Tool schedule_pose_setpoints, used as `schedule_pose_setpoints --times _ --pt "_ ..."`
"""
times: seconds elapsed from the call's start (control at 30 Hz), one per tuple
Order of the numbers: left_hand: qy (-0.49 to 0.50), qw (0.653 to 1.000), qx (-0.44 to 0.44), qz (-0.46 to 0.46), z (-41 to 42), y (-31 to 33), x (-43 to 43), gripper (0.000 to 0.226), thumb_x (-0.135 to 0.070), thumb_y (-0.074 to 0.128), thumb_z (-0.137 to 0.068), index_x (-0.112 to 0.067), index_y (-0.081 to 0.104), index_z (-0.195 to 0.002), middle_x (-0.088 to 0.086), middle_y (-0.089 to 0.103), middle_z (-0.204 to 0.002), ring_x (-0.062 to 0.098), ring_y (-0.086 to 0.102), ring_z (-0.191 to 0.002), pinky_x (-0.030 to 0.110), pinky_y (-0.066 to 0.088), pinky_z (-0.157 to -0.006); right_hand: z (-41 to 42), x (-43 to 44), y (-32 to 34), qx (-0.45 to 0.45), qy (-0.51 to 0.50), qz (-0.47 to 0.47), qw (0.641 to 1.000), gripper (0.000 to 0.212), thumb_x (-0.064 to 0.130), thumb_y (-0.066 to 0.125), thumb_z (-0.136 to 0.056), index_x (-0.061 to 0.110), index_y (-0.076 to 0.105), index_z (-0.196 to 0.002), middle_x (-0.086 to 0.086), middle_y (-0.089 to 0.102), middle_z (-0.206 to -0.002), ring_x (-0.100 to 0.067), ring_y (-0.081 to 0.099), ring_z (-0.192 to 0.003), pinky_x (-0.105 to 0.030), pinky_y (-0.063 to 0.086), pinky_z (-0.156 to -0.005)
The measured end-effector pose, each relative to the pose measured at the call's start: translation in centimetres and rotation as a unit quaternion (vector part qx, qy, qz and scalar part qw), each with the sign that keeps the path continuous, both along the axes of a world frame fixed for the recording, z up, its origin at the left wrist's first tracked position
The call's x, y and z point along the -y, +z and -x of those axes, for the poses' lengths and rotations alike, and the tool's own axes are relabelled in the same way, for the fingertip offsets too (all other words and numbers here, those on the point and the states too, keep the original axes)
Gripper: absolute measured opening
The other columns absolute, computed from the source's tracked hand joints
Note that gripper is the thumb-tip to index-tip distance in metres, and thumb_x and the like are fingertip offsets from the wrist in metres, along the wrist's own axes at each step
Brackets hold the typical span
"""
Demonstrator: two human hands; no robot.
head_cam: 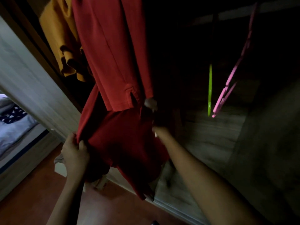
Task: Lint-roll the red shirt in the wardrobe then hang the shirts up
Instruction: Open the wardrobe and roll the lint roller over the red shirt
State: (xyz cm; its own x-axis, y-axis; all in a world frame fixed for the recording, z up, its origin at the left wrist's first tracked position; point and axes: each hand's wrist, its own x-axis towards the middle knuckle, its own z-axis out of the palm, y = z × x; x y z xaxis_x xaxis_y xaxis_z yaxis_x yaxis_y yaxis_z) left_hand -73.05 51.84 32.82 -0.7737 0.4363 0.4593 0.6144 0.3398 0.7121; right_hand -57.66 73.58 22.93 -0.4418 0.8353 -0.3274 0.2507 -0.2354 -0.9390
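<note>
A red shirt (112, 51) hangs in the wardrobe, its lower part (123, 138) pulled out toward me. My left hand (73, 150) pinches the shirt's left hem. My right hand (159, 132) reaches to the shirt's right edge, with the fingers hidden in shadow and behind the cloth. A small pale object (150, 103) shows just above that hand, too blurred to name. No lint roller is clearly visible.
A yellow garment (63, 38) hangs to the left of the red shirt. A green hanger (210, 90) and a pink hanger (230, 78) hang bare on the right. The wardrobe floor (211, 135) is pale wood. A bed (14, 125) lies at left.
</note>
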Motion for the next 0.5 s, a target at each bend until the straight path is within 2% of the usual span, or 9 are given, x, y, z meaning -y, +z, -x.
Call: schedule_pose_setpoints --times 0.07,0.13,0.2,0.23,0.3,0.37,0.4,0.47,0.5 --pt "-0.005 1.000 -0.004 -0.001 0.0 0.0 -0.1 0.014 -0.001 0.043 -0.091 -0.001 0.055 -0.085 0.019 0.056 -0.075 0.028 0.049 -0.065 0.039 0.038 -0.063 1.5 2.0 -3.5 -0.013 -0.001 -0.061 0.998 0.037 0.027 0.038 -0.105 0.005 0.053 -0.130 -0.011 0.065 -0.102 -0.030 0.064 -0.089 -0.031 0.046 -0.067" --pt "-0.007 1.000 -0.004 -0.002 0.2 0.0 -0.1 0.013 0.001 0.043 -0.091 0.002 0.053 -0.083 0.023 0.055 -0.074 0.027 0.047 -0.064 0.038 0.036 -0.061 2.3 5.5 -7.0 -0.011 0.011 -0.070 0.997 0.032 0.033 0.039 -0.104 0.010 0.057 -0.117 0.009 0.051 -0.077 -0.005 0.049 -0.064 -0.019 0.035 -0.056" --pt "-0.010 1.000 -0.001 -0.002 0.3 0.1 -0.1 0.013 0.001 0.043 -0.091 0.003 0.054 -0.084 0.024 0.056 -0.076 0.028 0.048 -0.064 0.037 0.037 -0.061 2.1 7.5 -9.2 0.007 0.040 -0.055 0.998 0.028 0.037 0.040 -0.103 0.016 0.058 -0.107 0.013 0.044 -0.071 0.001 0.040 -0.060 -0.016 0.032 -0.055" --pt "-0.012 1.000 -0.001 -0.003 0.3 0.2 -0.1 0.014 0.001 0.042 -0.091 0.003 0.054 -0.084 0.023 0.056 -0.076 0.028 0.048 -0.064 0.035 0.037 -0.059 1.9 7.4 -9.2 0.036 0.040 -0.094 0.994 0.031 0.042 0.039 -0.101 0.017 0.058 -0.106 0.014 0.044 -0.071 0.002 0.040 -0.059 -0.016 0.031 -0.055" --pt "-0.014 1.000 -0.005 -0.003 0.1 0.4 -0.1 0.014 0.002 0.042 -0.092 0.003 0.054 -0.085 0.020 0.054 -0.074 0.025 0.046 -0.060 0.031 0.036 -0.055 2.4 5.9 -9.6 0.051 0.017 -0.155 0.986 0.052 0.060 0.036 -0.093 0.018 0.059 -0.111 0.015 0.045 -0.073 0.003 0.039 -0.060 -0.017 0.031 -0.055" --pt "-0.015 1.000 -0.010 -0.003 -0.2 0.6 -0.2 0.014 0.004 0.042 -0.091 0.003 0.055 -0.085 0.017 0.053 -0.072 0.019 0.043 -0.058 0.025 0.035 -0.053 2.4 3.6 -7.8 0.002 -0.014 -0.163 0.987 0.069 0.073 0.032 -0.084 0.018 0.059 -0.115 0.013 0.047 -0.080 0.003 0.038 -0.062 -0.016 0.032 -0.056" --pt "-0.017 1.000 -0.011 -0.004 -0.2 0.6 -0.2 0.014 0.005 0.042 -0.091 0.003 0.055 -0.086 0.017 0.053 -0.073 0.019 0.043 -0.058 0.026 0.035 -0.053 2.0 2.6 -5.7 -0.011 -0.018 -0.130 0.991 0.060 0.068 0.034 -0.088 0.017 0.059 -0.109 0.010 0.048 -0.082 0.002 0.039 -0.063 -0.016 0.033 -0.056" --pt "-0.019 1.000 -0.007 -0.003 -0.1 0.5 -0.1 0.015 0.005 0.041 -0.090 0.002 0.056 -0.088 0.017 0.055 -0.076 0.021 0.045 -0.061 0.029 0.035 -0.056 1.3 -0.5 -3.7 -0.010 -0.013 -0.039 0.999 0.025 0.036 0.042 -0.101 0.017 0.057 -0.091 0.007 0.047 -0.079 -0.002 0.042 -0.064 -0.015 0.038 -0.055" --pt "-0.020 1.000 -0.004 0.000 0.0 0.4 0.0 0.015 0.005 0.041 -0.090 0.001 0.056 -0.089 0.017 0.056 -0.077 0.023 0.047 -0.063 0.030 0.036 -0.058 0.8 -2.0 -3.3 -0.018 -0.032 -0.006 0.999 0.020 0.025 0.043 -0.102 0.014 0.057 -0.094 0.006 0.046 -0.080 -0.004 0.044 -0.067 -0.016 0.039 -0.059"
